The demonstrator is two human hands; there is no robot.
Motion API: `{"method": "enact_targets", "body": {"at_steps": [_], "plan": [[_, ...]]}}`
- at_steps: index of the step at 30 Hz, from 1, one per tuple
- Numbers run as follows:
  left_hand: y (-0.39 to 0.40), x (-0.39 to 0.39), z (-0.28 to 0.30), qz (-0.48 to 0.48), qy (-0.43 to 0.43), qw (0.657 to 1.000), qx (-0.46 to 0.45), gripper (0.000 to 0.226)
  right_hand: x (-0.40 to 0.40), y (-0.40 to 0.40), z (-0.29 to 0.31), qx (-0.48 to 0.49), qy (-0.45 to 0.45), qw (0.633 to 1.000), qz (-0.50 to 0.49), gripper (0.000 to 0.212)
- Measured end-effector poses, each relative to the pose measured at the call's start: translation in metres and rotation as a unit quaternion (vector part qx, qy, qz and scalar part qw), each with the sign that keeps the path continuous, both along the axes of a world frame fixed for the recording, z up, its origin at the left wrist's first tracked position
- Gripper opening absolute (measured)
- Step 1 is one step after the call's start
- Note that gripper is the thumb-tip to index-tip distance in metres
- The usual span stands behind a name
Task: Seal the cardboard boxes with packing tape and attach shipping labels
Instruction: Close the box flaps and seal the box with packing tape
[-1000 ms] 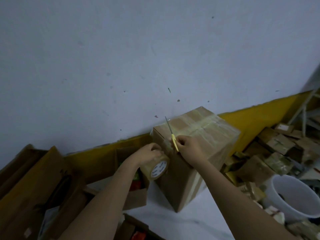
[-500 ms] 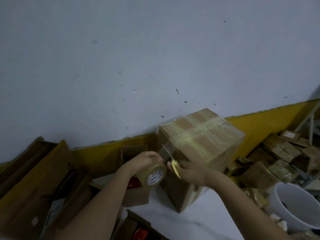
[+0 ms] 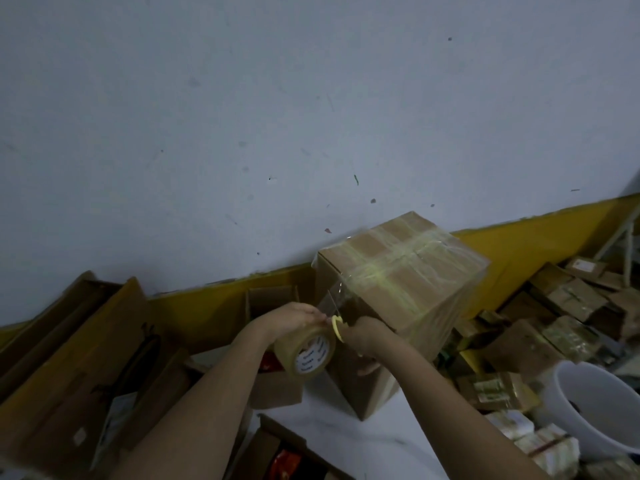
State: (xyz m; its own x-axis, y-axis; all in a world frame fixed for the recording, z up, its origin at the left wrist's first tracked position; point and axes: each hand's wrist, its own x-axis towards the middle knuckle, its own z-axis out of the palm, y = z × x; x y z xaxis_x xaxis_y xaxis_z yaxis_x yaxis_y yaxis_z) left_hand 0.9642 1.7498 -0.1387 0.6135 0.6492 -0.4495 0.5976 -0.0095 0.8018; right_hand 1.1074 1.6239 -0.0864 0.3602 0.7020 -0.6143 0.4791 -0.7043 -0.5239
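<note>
I had the tape roll point(image 3: 309, 353) gripped in my left hand point(image 3: 294, 318), with a clear strip stretched up to the near top corner of the cardboard box point(image 3: 398, 292) standing on the white tabletop point(image 3: 363, 441) against the wall. My right hand point(image 3: 367, 336) was curled round the yellow-handled scissors point(image 3: 336, 325), blades at that strip.

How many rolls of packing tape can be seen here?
1: the tape roll held in the left hand, beside the tall cardboard box. Others may be hidden in the clutter.
</note>
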Motion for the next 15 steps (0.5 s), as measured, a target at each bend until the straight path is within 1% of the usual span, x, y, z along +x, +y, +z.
{"method": "enact_targets", "body": {"at_steps": [2,4,6,10,12,15], "plan": [[-0.003,0.002,-0.002,0.014,0.005,1.0,0.007,0.027,0.001,0.002,-0.006,0.017,-0.048,0.998,0.035,0.04],[-0.006,0.004,-0.003,0.026,-0.004,0.999,0.038,0.027,0.005,0.001,-0.016,0.078,-0.071,0.994,0.032,0.042],[-0.008,0.003,-0.005,0.027,-0.001,0.998,0.064,0.026,0.012,-0.004,-0.027,0.112,-0.081,0.99,0.028,0.042],[-0.016,-0.012,-0.021,-0.009,0.042,0.998,0.053,0.029,0.017,-0.018,-0.056,0.103,-0.092,0.987,0.077,0.041],[-0.025,-0.023,-0.031,-0.005,0.048,0.998,0.04,0.027,0.014,-0.03,-0.076,0.095,-0.104,0.985,0.102,0.038],[-0.044,-0.034,-0.043,0.007,0.05,0.999,0.017,0.021,0.015,-0.053,-0.108,0.081,-0.072,0.988,0.113,0.039]]}}
